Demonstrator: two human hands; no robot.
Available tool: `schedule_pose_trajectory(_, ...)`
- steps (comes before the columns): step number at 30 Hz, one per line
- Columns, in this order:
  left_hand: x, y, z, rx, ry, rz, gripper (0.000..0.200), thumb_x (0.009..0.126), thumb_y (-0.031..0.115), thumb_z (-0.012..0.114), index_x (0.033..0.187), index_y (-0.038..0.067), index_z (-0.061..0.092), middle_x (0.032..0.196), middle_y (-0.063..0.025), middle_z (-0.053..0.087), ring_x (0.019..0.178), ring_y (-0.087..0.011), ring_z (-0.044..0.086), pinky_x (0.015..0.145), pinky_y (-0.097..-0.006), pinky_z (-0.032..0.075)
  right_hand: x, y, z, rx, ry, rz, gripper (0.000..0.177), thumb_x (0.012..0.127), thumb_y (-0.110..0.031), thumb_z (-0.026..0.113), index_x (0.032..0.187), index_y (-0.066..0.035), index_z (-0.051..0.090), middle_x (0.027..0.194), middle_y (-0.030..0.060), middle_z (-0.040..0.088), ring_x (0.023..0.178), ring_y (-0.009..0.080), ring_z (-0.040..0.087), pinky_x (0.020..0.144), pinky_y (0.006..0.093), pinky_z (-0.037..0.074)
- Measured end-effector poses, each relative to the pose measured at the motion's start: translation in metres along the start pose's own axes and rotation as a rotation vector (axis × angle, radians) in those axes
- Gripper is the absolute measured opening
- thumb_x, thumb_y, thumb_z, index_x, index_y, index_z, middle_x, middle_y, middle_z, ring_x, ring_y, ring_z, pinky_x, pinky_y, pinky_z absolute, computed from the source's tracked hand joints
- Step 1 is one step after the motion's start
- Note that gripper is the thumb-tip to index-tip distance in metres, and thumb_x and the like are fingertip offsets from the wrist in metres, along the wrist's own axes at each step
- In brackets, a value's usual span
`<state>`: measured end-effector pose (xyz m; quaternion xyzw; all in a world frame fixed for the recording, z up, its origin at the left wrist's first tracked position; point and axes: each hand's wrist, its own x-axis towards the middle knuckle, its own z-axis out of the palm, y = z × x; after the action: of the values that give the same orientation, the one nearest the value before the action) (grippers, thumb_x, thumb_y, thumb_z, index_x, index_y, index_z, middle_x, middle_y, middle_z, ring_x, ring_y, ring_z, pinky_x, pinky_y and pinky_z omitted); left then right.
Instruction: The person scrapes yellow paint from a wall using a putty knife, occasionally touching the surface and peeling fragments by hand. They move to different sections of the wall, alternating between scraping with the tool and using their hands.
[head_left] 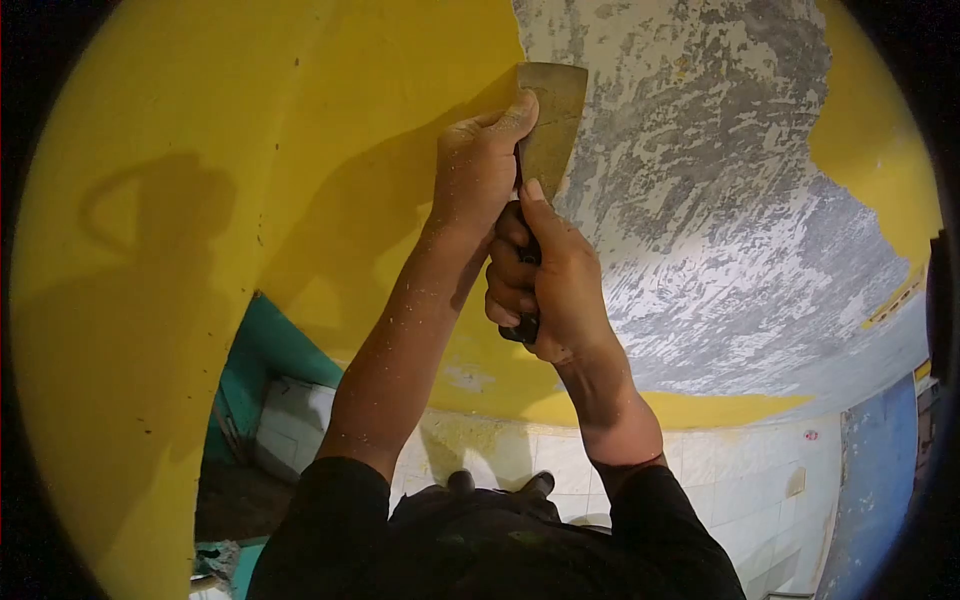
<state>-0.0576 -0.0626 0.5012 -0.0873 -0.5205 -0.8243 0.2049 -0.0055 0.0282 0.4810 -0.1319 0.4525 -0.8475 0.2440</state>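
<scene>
Head view: gripping the scraper (pixel 547 150) by its handle (pixel 519 330) with curled right fingers (pixel 512 273); touching blade (pixel 556 98), above these, with left thumb (pixel 519 117); cannot tell left grip.

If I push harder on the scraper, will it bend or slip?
The scraper is likely fairly stiff, though its broad, flat metal blade may flex slightly. It probably won't twist much, with the right hand wrapped round its black handle. Pale dust on the left hand may make the blade slippery there.
</scene>
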Motion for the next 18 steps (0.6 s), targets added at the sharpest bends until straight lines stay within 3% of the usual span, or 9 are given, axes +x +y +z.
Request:
schedule_pose_trajectory(2,-0.006,-0.003,0.000,-0.005,0.056,0.053,0.023,0.081,0.023,0.058,0.074,0.001,0.061,0.069,0.0008,0.055,0.062,-0.0080,0.048,0.058,-0.0232,0.039,-0.003,0.009,0.000,0.007,0.036,-0.016,0.035,0.091,-0.041,0.036,0.068,-0.014,0.034,0.045,-0.0041,0.022,0.034,0.0073,0.018,0.034,0.0228,0.019)
schedule_pose_trajectory(4,-0.011,-0.009,-0.003,0.023,0.087,-0.036,0.023,0.082,0.024,0.057,0.075,0.002,0.061,0.070,0.0001,0.055,0.063,-0.0078,0.048,0.057,-0.0230,0.039,-0.005,0.011,-0.004,0.009,0.019,0.003,0.035,0.091,-0.040,0.036,0.069,-0.014,0.034,0.045,-0.0043,0.022,0.034,0.0073,0.018,0.033,0.0228,0.018)
schedule_pose_trajectory(8,0.001,-0.006,-0.005,0.009,0.009,0.028,0.023,0.082,0.024,0.057,0.074,0.003,0.060,0.067,-0.0008,0.055,0.059,-0.0077,0.048,0.054,-0.0231,0.039,-0.010,0.001,0.007,-0.041,0.017,0.004,0.034,0.091,-0.040,0.037,0.068,-0.014,0.034,0.045,-0.0046,0.022,0.034,0.0074,0.018,0.033,0.0228,0.018)
schedule_pose_trajectory(11,-0.013,-0.003,-0.005,0.053,0.047,-0.124,0.024,0.081,0.024,0.057,0.069,0.003,0.059,0.063,-0.0005,0.053,0.054,-0.0086,0.047,0.049,-0.0240,0.037,-0.006,0.011,-0.001,-0.029,0.070,-0.016,0.034,0.091,-0.040,0.038,0.068,-0.014,0.034,0.045,-0.0044,0.022,0.034,0.0073,0.018,0.033,0.0230,0.018)
schedule_pose_trajectory(14,-0.011,-0.008,-0.002,-0.010,0.011,0.028,0.024,0.081,0.023,0.057,0.066,0.005,0.057,0.059,0.0006,0.051,0.049,-0.0092,0.044,0.045,-0.0250,0.035,-0.007,0.010,-0.003,-0.073,0.074,-0.018,0.034,0.090,-0.039,0.039,0.068,-0.014,0.034,0.045,-0.0044,0.023,0.034,0.0072,0.018,0.033,0.0230,0.018)
schedule_pose_trajectory(18,0.009,-0.003,-0.003,-0.017,-0.008,-0.057,0.021,0.081,0.022,0.056,0.070,0.004,0.058,0.062,-0.0003,0.053,0.051,-0.0100,0.047,0.047,-0.0246,0.037,-0.005,-0.007,0.007,-0.082,0.030,-0.028,0.034,0.090,-0.039,0.040,0.068,-0.015,0.034,0.045,-0.0047,0.022,0.034,0.0071,0.018,0.033,0.0229,0.018)
